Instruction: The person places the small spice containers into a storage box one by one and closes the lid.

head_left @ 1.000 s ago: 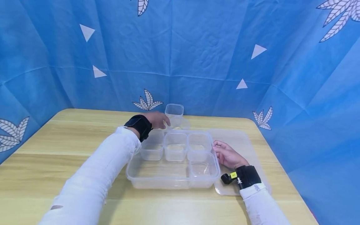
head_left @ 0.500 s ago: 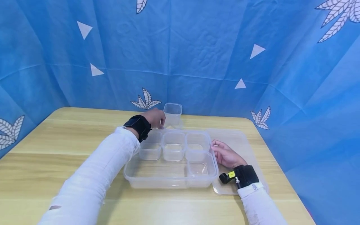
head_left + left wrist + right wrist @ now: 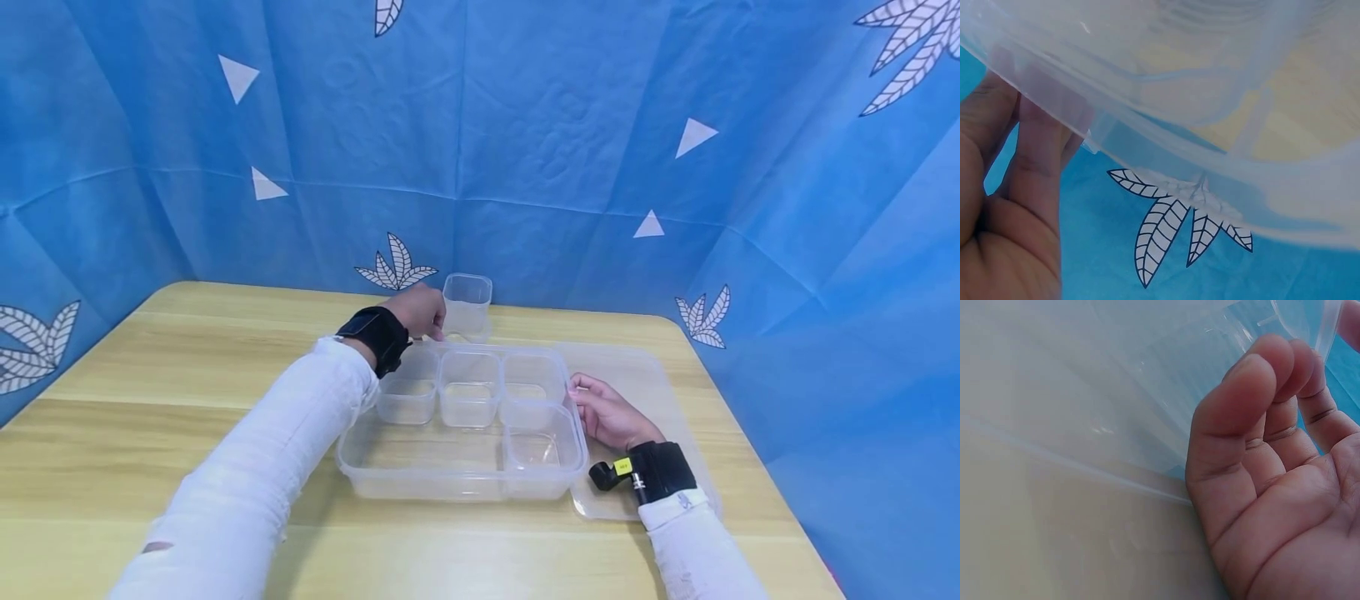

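A large clear plastic box sits on the table, with several small clear containers standing in it. Behind its far wall, my left hand reaches down, close to another small clear container. The left wrist view looks through the box wall; my left fingers pass behind it, tips blurred, so what they hold is unclear. My right hand is at the box's right side, thumb and forefinger at the rim. Its other fingers curl toward the palm in the right wrist view.
A large flat clear lid lies on the table right of the box, partly under the right hand. Blue cloth hangs along the table's back and right side. The wooden table extends to the left.
My left hand has turned its fingers downward behind the box, beside the back container. The translucent flat piece in front of that container has shifted left. My right hand stays by the box.
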